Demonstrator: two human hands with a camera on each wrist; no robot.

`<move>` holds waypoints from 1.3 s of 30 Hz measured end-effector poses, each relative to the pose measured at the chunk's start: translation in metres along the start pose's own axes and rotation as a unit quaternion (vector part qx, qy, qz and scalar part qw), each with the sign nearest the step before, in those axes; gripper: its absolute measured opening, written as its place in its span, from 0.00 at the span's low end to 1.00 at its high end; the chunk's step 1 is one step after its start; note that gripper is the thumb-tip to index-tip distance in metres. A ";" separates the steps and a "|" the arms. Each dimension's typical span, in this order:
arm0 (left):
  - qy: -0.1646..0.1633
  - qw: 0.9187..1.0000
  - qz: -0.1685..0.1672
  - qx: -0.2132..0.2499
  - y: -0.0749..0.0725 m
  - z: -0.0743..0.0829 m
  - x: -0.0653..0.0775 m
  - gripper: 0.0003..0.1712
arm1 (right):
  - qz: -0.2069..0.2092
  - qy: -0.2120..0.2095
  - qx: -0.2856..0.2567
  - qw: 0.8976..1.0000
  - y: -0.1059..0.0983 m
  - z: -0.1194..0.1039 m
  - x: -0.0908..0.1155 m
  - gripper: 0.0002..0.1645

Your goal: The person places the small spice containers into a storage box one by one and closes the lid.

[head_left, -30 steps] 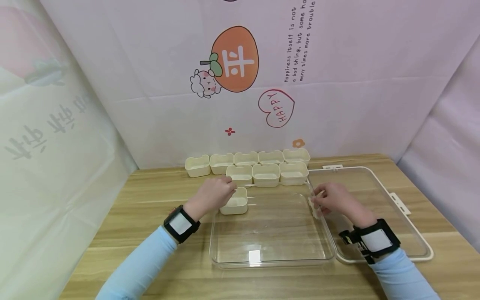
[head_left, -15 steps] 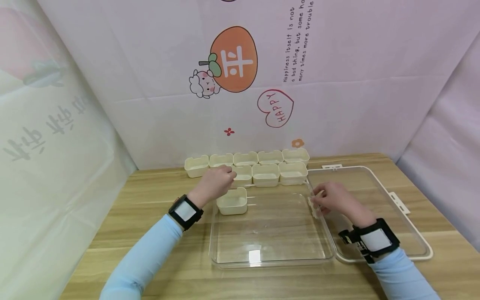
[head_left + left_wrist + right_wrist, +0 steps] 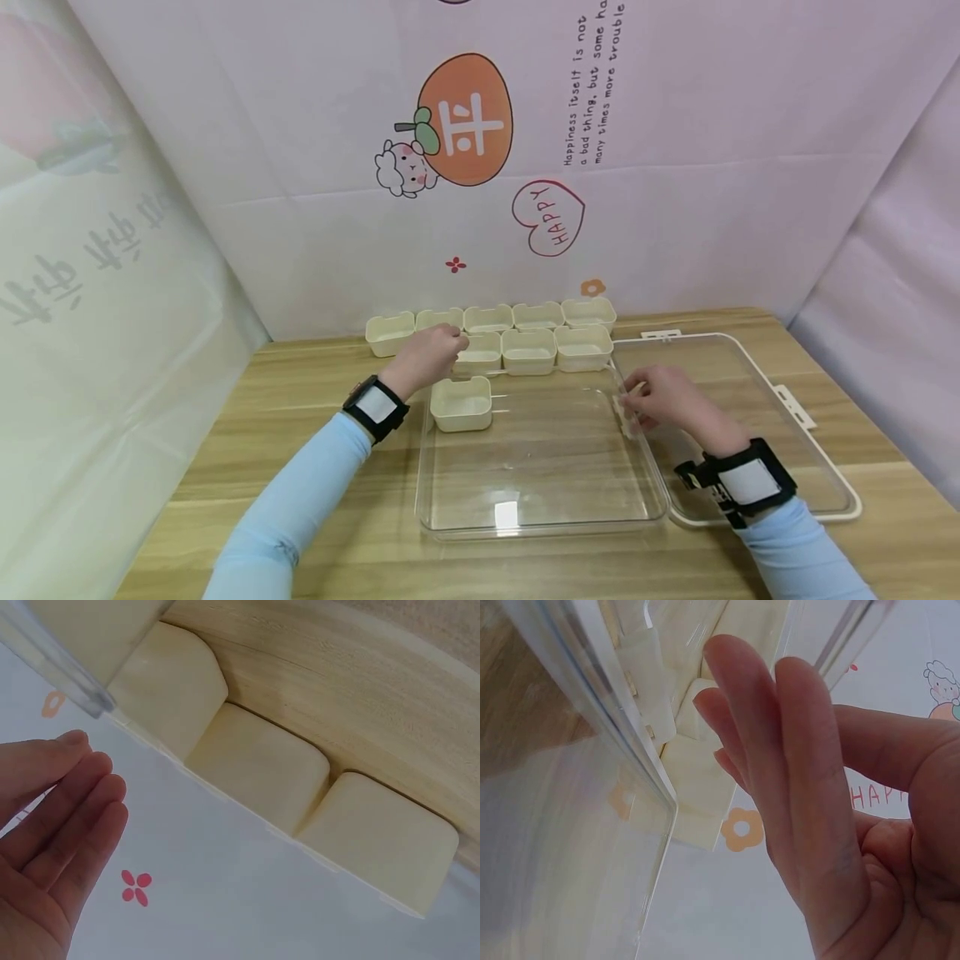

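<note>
My left hand point(image 3: 426, 358) hovers over the front-left end of the small cream cups, thumb tip close to the fingertips. In the left wrist view, nothing shows between its fingers point(image 3: 97, 825). One cream cup point(image 3: 461, 408) sits in the back-left corner of the clear plastic box point(image 3: 525, 471). At the box's right side, my right hand point(image 3: 671, 404) pinches the wall beside a white latch. The right wrist view shows its fingers point(image 3: 810, 750) on one side of the clear edge and the thumb on the other.
Two rows of cream cups point(image 3: 528, 350) stand behind the box, the back row against the printed cloth point(image 3: 337, 250). A clear lid point(image 3: 742, 392) with a white rim and latches lies right of the box. All rest on a wooden table point(image 3: 330, 550).
My left hand has withdrawn from the cup in the box, moving back and slightly left towards the cup rows. That cup has shifted slightly left into the corner. My right hand has stayed put.
</note>
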State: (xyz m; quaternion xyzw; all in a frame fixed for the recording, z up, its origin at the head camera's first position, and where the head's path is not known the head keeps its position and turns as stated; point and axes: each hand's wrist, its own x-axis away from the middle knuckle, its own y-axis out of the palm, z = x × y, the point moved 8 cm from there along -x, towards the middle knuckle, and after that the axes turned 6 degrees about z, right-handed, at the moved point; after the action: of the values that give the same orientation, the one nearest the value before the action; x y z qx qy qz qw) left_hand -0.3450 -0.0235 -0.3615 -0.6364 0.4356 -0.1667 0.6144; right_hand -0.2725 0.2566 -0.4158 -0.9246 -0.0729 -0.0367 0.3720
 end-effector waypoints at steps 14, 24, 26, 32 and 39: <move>-0.006 0.995 -0.077 0.056 0.017 -0.004 -0.009 0.16 | 0.004 0.006 -0.002 1.000 0.001 0.002 -0.001 0.18; -0.012 0.991 -0.112 0.068 0.026 -0.004 -0.009 0.18 | 0.004 -0.001 -0.003 1.000 0.001 0.001 0.000 0.17; -0.019 0.991 -0.116 0.068 0.028 -0.005 -0.008 0.16 | 0.004 -0.003 -0.005 1.000 0.001 0.001 0.000 0.17; -0.035 0.989 -0.128 0.071 0.032 -0.008 -0.008 0.15 | 0.002 0.001 -0.005 1.000 0.002 0.004 -0.001 0.17; -0.031 0.991 -0.113 0.069 0.032 -0.009 -0.009 0.25 | 0.002 0.002 -0.007 1.000 0.001 0.005 -0.002 0.17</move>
State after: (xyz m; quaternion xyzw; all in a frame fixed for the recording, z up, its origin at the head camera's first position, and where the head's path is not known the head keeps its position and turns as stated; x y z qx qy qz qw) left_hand -0.3682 -0.0183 -0.3870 -0.6421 0.3294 -0.2449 0.6475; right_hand -0.2745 0.2587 -0.4204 -0.9273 -0.0698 -0.0385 0.3658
